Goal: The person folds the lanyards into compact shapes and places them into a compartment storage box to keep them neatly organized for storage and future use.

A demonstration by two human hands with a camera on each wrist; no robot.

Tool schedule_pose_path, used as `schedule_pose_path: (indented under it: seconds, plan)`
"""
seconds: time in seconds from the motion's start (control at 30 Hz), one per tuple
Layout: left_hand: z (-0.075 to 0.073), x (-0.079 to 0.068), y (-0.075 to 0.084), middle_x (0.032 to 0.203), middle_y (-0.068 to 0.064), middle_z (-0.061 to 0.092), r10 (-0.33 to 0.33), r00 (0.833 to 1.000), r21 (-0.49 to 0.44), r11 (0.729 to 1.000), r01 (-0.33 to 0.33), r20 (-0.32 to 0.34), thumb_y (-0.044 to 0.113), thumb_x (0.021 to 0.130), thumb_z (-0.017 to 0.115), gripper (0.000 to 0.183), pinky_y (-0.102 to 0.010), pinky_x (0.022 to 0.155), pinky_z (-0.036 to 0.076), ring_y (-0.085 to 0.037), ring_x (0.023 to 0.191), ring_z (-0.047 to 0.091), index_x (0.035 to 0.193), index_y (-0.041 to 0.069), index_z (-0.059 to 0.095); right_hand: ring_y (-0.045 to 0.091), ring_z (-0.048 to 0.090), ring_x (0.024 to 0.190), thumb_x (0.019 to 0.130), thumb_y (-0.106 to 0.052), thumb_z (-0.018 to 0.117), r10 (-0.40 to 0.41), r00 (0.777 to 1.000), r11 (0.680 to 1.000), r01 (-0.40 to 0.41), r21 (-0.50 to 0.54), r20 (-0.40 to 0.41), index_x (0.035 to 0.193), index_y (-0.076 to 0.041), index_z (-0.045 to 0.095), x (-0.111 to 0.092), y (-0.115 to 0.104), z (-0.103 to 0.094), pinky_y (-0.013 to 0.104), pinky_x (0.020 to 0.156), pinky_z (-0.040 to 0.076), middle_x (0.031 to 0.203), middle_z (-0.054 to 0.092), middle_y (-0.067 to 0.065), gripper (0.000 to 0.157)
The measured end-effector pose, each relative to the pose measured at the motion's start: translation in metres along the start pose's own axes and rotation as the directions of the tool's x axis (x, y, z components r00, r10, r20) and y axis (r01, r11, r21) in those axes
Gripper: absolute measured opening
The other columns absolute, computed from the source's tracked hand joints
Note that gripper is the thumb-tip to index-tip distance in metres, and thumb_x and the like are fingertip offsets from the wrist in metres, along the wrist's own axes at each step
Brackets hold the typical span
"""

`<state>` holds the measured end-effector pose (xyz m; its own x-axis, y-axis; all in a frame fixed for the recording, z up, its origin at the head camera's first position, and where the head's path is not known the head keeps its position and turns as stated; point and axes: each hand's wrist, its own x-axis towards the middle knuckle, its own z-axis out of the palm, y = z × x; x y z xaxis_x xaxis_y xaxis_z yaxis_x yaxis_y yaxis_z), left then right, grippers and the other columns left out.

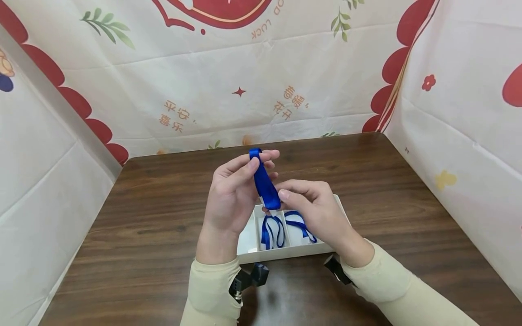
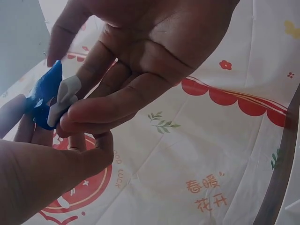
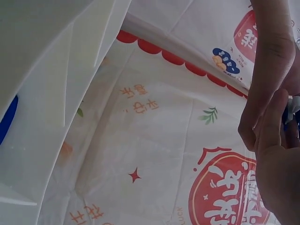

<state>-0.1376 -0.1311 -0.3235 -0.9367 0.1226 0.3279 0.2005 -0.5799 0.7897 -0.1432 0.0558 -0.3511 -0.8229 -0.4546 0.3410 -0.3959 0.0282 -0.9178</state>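
A folded blue lanyard (image 1: 265, 185) is held up above the divided white box in the head view. My left hand (image 1: 228, 197) pinches its upper fold between thumb and fingers, the other fingers loosely bent. At the lower end, my right hand (image 1: 320, 210) has its thumb and fingertips on the ribbon's right edge. A pale white fitting (image 2: 65, 98) shows beside the blue ribbon in the left wrist view, amid the fingers of both hands. In the right wrist view, fingers hide most of the lanyard.
The white box (image 1: 285, 254) stands on a brown wooden table (image 1: 142, 235). One coiled blue lanyard (image 1: 272, 233) lies in its middle compartment, another looped lanyard (image 1: 299, 222) in the right one, partly behind my right hand. Printed white cloth (image 1: 212, 90) hangs at the back and sides.
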Motion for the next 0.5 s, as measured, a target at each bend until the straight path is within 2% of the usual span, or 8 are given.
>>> schedule_pose_path:
  seconds: [0.13, 0.23, 0.37, 0.43, 0.5]
  plan:
    - [-0.0018, 0.0006, -0.0008, 0.108, 0.005, 0.082, 0.023, 0.999, -0.01, 1.0, -0.023, -0.026, 0.003, 0.107, 0.043, 0.049, -0.033, 0.094, 0.053, -0.016, 0.104, 0.064, 0.099, 0.024, 0.087, 0.02, 0.079, 0.088, 0.104, -0.012, 0.069, -0.011, 0.999, 1.0, 0.01, -0.025, -0.038, 0.118, -0.004, 0.078, -0.0026, 0.0016, 0.0026, 0.032, 0.08, 0.065, 0.101, 0.083, 0.012, 0.019]
    - [-0.0038, 0.0012, -0.001, 0.109, 0.005, 0.082, 0.043, 0.998, -0.006, 0.999, -0.043, -0.053, 0.004, 0.108, 0.044, 0.048, -0.033, 0.093, 0.053, -0.016, 0.104, 0.064, 0.1, 0.024, 0.087, 0.02, 0.076, 0.082, 0.1, -0.008, 0.073, -0.062, 0.994, 0.997, 0.058, -0.058, -0.086, 0.115, -0.007, 0.08, -0.0034, 0.0023, 0.0052, 0.03, 0.073, 0.063, 0.097, 0.083, 0.007, 0.016]
    - [-0.0044, 0.0023, -0.0015, 0.11, 0.004, 0.082, 0.056, 0.993, -0.015, 0.998, -0.058, -0.107, 0.006, 0.109, 0.046, 0.044, -0.033, 0.091, 0.051, -0.018, 0.103, 0.061, 0.101, 0.022, 0.087, 0.019, 0.074, 0.081, 0.097, 0.002, 0.073, -0.21, 0.971, 0.977, 0.206, -0.047, -0.115, 0.113, -0.004, 0.079, -0.0034, 0.0031, 0.008, 0.028, 0.069, 0.062, 0.097, 0.082, 0.008, 0.018]
    - [-0.0035, 0.0027, -0.0028, 0.109, 0.004, 0.082, 0.049, 0.99, -0.02, 0.998, -0.052, -0.135, 0.006, 0.109, 0.048, 0.043, -0.033, 0.091, 0.048, -0.018, 0.102, 0.06, 0.1, 0.022, 0.087, 0.019, 0.075, 0.085, 0.095, 0.006, 0.074, -0.285, 0.955, 0.958, 0.286, 0.001, -0.088, 0.111, 0.0, 0.078, -0.0031, 0.0036, 0.0081, 0.029, 0.073, 0.065, 0.1, 0.081, 0.008, 0.018]
    - [-0.002, 0.0027, -0.0047, 0.109, 0.004, 0.082, 0.038, 0.987, -0.019, 0.999, -0.042, -0.158, 0.006, 0.109, 0.049, 0.042, -0.033, 0.09, 0.047, -0.018, 0.101, 0.06, 0.099, 0.022, 0.087, 0.017, 0.077, 0.09, 0.092, 0.009, 0.075, -0.33, 0.943, 0.942, 0.332, 0.043, -0.049, 0.111, 0.003, 0.076, -0.0027, 0.0039, 0.0074, 0.031, 0.077, 0.066, 0.105, 0.08, 0.007, 0.019]
